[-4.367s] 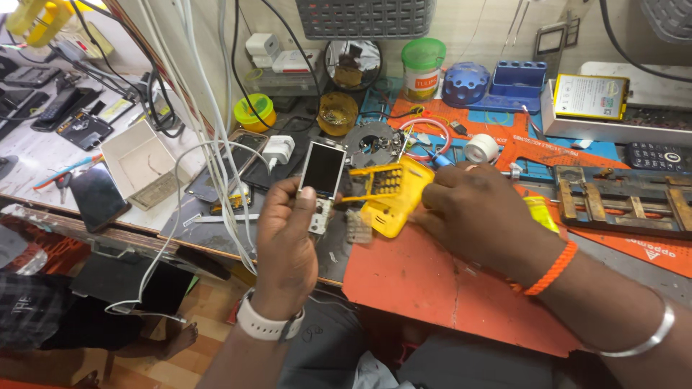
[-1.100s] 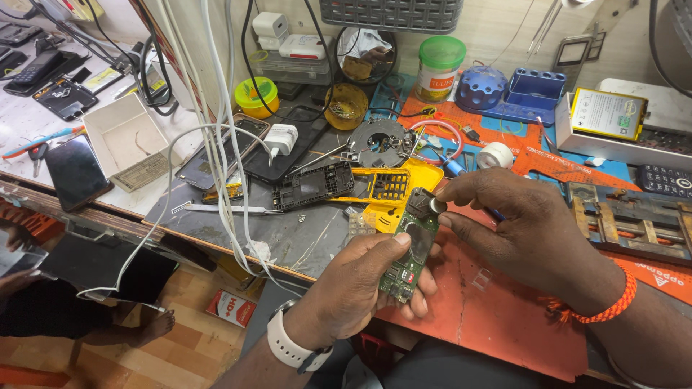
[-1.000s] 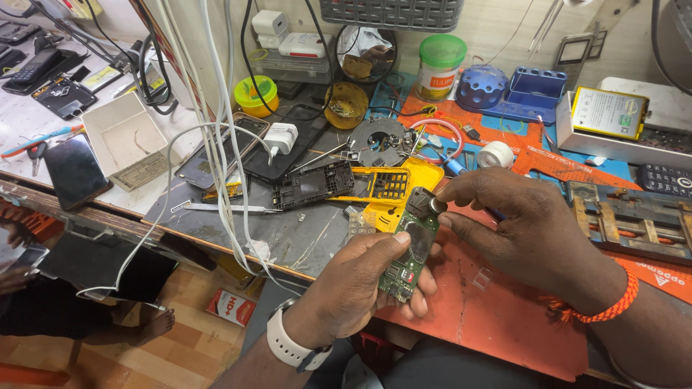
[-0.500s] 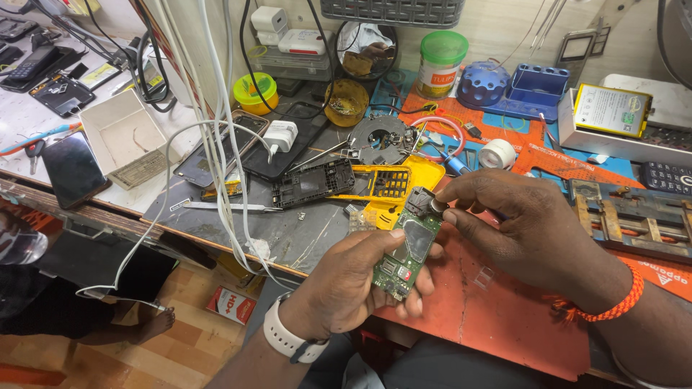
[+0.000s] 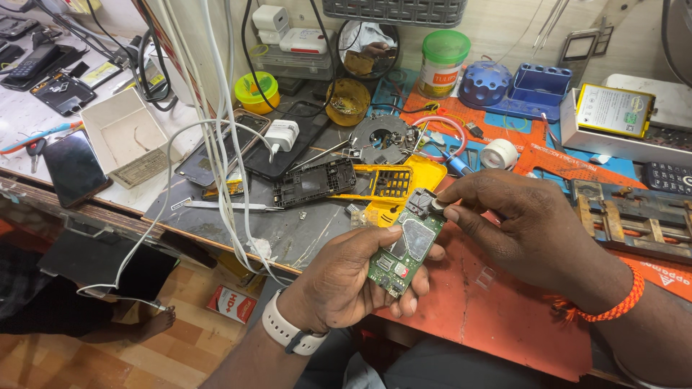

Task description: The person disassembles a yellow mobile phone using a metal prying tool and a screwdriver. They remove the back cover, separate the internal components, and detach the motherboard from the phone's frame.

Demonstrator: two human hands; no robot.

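- Our left hand (image 5: 346, 277) grips the green circuit board (image 5: 405, 248), lifted just above the bench (image 5: 497, 317) edge.
- Our right hand (image 5: 522, 223) pinches a small part at the board's top end.
- Done, we judge: the yellow phone shell (image 5: 393, 186) and black keypad frame (image 5: 315, 181) lie stripped off; reassembly remains.

The workbench (image 5: 288, 238) carried a grey mat (image 5: 303, 227) toward nine o'clock and an orange mat (image 5: 497, 317) toward four o'clock. On the grey mat lay a black phone frame (image 5: 315, 182), a yellow phone cover (image 5: 393, 184) just beside it at three o'clock, a dark phone (image 5: 281, 148) with a white charger plug (image 5: 281, 135) resting on it, and tweezers (image 5: 231, 207) at nine o'clock. Toward twelve o'clock stood a green-lidded jar (image 5: 441, 65) and a blue holder (image 5: 537, 90), with a roll of white tape (image 5: 499, 153) near two o'clock and a white box (image 5: 124, 137) at ten o'clock.
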